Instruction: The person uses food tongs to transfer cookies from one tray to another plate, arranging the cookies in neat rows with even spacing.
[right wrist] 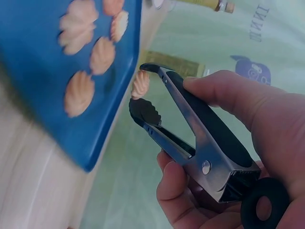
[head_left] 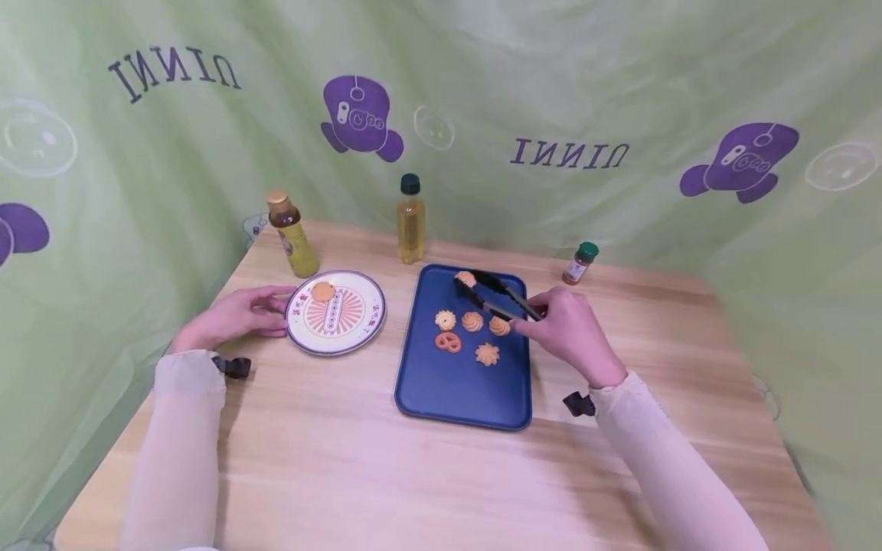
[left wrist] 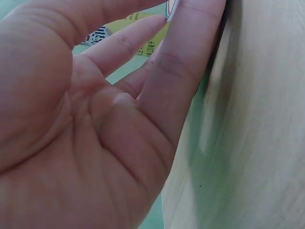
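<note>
My right hand (head_left: pixel 568 329) grips a pair of black-handled metal tongs (right wrist: pixel 205 133) over the right side of the blue tray (head_left: pixel 462 394). Between the tong tips is a small ridged cookie (right wrist: pixel 140 85), held over the tray's far end. Several more cookies lie on the tray, among them a pretzel-shaped one (head_left: pixel 448 342) and a star-shaped one (head_left: pixel 487 353). To the left, the fairly straight fingers of my left hand (head_left: pixel 237 317) touch the left rim of a patterned white plate (head_left: pixel 365 314). One round cookie (head_left: pixel 322 291) lies on that plate, towards its far left.
Behind the plate stands a yellow-labelled bottle (head_left: pixel 296 245) with a tan cap. An oil bottle (head_left: pixel 411 226) with a dark cap is beyond the tray's far left corner. A small green-capped jar (head_left: pixel 580 264) stands at the back right. Green printed cloth (head_left: pixel 482 92) surrounds the wooden table (head_left: pixel 331 451).
</note>
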A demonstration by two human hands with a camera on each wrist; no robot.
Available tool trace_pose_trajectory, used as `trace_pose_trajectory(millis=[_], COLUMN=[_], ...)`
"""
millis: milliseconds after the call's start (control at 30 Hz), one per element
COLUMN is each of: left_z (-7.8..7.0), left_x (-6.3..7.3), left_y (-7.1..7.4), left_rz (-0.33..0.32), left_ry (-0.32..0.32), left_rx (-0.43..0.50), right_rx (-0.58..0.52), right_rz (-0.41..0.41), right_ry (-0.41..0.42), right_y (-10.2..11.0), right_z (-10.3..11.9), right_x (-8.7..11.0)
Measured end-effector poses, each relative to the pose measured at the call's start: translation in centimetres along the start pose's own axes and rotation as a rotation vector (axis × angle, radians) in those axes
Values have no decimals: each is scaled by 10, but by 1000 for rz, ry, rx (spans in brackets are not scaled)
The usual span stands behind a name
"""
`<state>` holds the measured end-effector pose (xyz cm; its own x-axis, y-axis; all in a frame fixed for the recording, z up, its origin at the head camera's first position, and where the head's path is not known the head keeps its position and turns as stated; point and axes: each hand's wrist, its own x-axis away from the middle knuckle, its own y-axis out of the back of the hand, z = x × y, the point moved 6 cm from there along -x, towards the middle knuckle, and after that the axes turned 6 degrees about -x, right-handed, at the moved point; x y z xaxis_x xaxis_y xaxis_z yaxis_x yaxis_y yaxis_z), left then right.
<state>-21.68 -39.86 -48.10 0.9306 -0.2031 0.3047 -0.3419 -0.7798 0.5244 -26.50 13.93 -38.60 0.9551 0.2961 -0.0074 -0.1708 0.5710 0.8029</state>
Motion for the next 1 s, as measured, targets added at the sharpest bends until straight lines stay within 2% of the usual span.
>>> trace_pose_trajectory(millis=[133, 233, 333, 500, 633, 767, 867, 1000], left_z=[6, 8, 6, -5, -5, -4, -3, -5], left_x=[9, 13, 11, -2, -1, 0, 0, -2], left_y=[-2, -1, -2, -4, -4, -4, -4, -5], left_rz=[-6, -14, 0, 24, 24, 34, 33, 28], left_ry=[9, 5, -3, -23, -27, -16, -13, -24], left_rx=[-88, -115, -83, -38, -33, 0, 4, -28], right_rx=[-18, -39, -53, -66, -90, -39, 50, 114], right_rz=[26, 45, 48, 59, 107, 94, 44, 24], right_ry=[45, 83, 116, 122, 142, 216, 272, 288], right_y=[-14, -24, -34, -50, -70, -88, -98, -109], right_z=[20, 39, 55, 77, 99, 120, 132, 141], right_x=[-3, -9, -11, -14, -21, -30, -36, -41])
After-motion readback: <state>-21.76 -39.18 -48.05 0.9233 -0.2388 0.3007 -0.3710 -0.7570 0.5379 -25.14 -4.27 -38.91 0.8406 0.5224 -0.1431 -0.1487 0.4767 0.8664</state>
